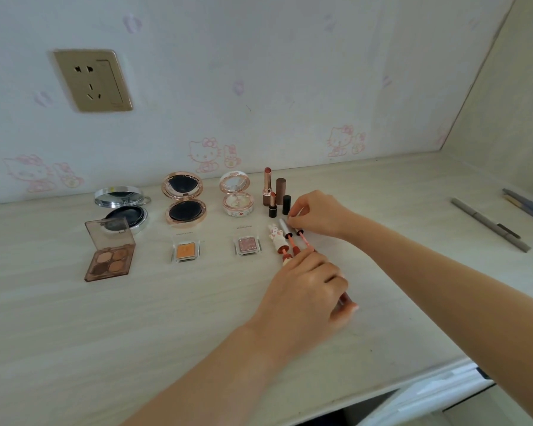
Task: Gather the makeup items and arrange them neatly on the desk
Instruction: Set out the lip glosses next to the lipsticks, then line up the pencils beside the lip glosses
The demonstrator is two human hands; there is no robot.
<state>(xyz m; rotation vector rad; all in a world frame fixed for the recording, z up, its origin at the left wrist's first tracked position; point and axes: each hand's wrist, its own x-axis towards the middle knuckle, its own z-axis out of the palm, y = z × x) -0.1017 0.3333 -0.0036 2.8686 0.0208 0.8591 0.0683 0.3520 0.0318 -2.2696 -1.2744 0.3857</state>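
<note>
Lip gloss wand [303, 238]: just right of the tall lipstick [267, 186] and nearer me; I judge it light, stiff and prone to roll, best pinched at both ends.
Right hand [316, 215]: I see its fingertips pinching the wand's cap end.
Left hand [308, 290]: fingers curled round the lower tube [346, 298].
Hidden: my left hand covers most of the tube; the cap join is too small to read.
Desk [136, 333]: pencils [490, 224] lie well right of the lipstick, ungathered.
</note>
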